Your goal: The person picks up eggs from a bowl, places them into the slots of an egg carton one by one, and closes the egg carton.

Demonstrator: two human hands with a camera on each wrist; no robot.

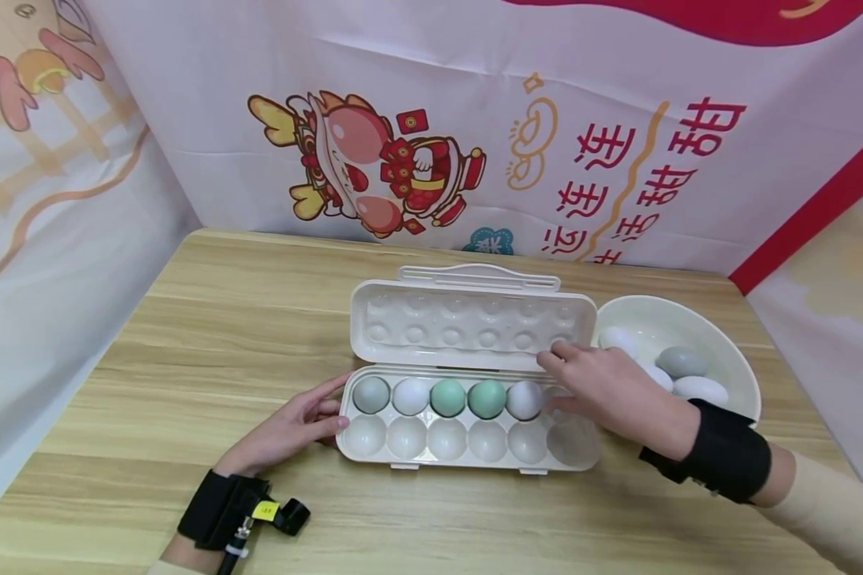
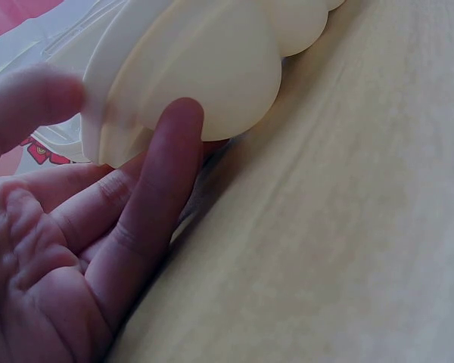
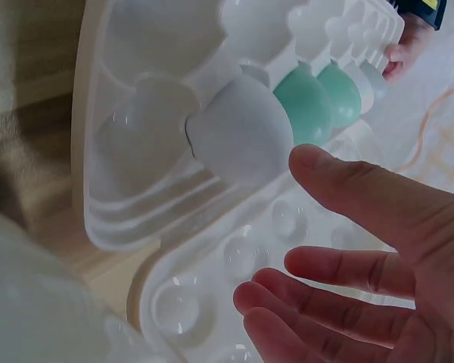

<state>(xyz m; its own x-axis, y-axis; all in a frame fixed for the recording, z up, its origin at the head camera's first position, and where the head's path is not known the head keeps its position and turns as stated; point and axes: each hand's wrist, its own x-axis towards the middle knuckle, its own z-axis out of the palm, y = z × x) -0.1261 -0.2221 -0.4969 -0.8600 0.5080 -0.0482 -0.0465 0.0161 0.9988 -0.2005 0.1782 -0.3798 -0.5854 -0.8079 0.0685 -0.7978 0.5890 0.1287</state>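
Note:
A white plastic egg carton (image 1: 467, 461) lies open on the table, its lid (image 1: 431, 351) folded back. Along its back row sit a grey egg (image 1: 371, 394), white eggs and green eggs (image 1: 448, 397). My left hand (image 1: 298, 423) grips the carton's left end, thumb and fingers against the rim and the underside of a cup. Over the right end is my right hand (image 1: 604, 391), fingers loosely extended with nothing between them. In the right wrist view its thumb tip is right by the rightmost white egg (image 3: 242, 132).
At the right, a cream bowl (image 1: 746, 383) holds several white eggs and a grey-green egg (image 1: 682, 362), close beside the carton. The wooden table (image 1: 187, 351) meets a printed cloth (image 1: 259, 200) at the back. Both wrists wear black straps.

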